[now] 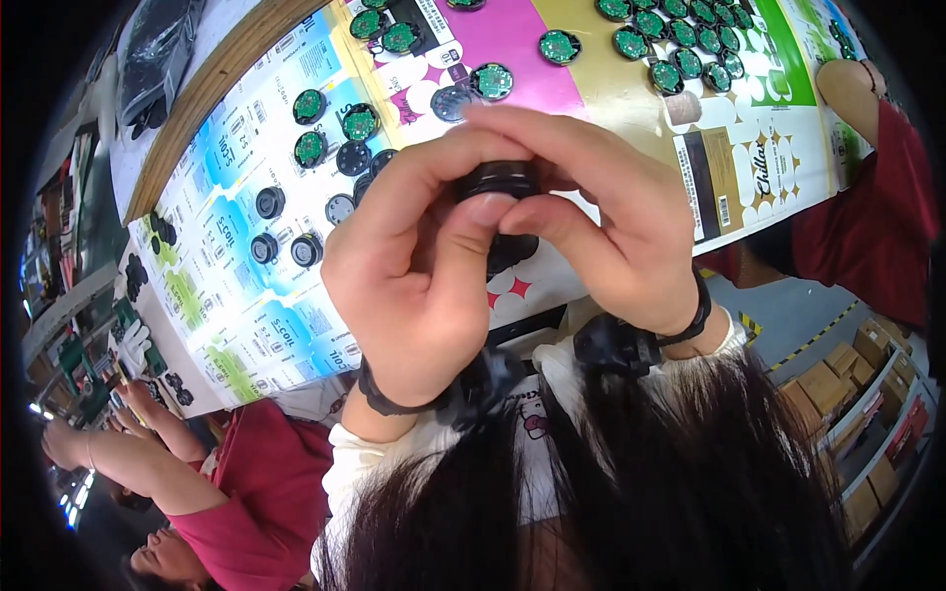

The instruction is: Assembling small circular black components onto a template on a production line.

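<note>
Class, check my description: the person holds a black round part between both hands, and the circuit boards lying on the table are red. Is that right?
Not quite: the circuit boards are green, not red, as the head view shows. The left hand and right hand do hold the black round part.

Bright printed sheets (222, 158) cover the table (601, 89) — a wooden strip (199, 96) runs along its left edge. Green circuit boards (683, 32) in round black cases crowd the far right; others lie scattered farther left — dark discs (353, 158) and black round parts (269, 202) nearby.
</note>
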{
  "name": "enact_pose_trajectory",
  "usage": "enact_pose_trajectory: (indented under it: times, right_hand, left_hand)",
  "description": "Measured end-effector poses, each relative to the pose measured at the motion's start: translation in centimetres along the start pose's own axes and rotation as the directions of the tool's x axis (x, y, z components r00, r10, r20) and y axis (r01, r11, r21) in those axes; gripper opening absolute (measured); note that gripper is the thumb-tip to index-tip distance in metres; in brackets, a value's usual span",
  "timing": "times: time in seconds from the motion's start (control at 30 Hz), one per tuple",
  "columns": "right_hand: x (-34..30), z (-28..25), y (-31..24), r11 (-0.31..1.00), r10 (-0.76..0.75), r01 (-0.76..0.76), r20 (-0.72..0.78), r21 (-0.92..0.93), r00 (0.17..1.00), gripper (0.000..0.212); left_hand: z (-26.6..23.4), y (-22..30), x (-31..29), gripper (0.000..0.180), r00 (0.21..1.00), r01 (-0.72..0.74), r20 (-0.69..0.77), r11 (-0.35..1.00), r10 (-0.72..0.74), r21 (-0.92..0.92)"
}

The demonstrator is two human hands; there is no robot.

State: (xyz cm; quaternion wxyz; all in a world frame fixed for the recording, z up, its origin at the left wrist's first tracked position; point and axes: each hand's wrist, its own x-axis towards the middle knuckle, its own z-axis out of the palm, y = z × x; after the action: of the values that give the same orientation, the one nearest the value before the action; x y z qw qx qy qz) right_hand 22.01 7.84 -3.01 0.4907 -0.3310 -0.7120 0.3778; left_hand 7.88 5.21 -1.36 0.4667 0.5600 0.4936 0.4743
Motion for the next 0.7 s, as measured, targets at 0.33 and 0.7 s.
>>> enact_pose_trajectory:
  times: [0.33, 0.7]
  right_hand:
    - [-2.1, 0.4, 1.5, 0.920, 0.324, -0.357, 0.200, 0.161, 0.925, 0.039]
    - [-4.6, 0.1, 3.5, 0.896, 0.282, -0.102, 0.377, -0.432, 0.882, 0.020]
  left_hand:
    - [-1.7, -1.1, -0.9, 0.023, 1.000, 0.023, 0.000, 0.996, -0.023, 0.089]
    - [-7.9, -5.2, -4.6, 0.044, 0.977, -0.194, 0.213, 0.317, -0.024, 0.928]
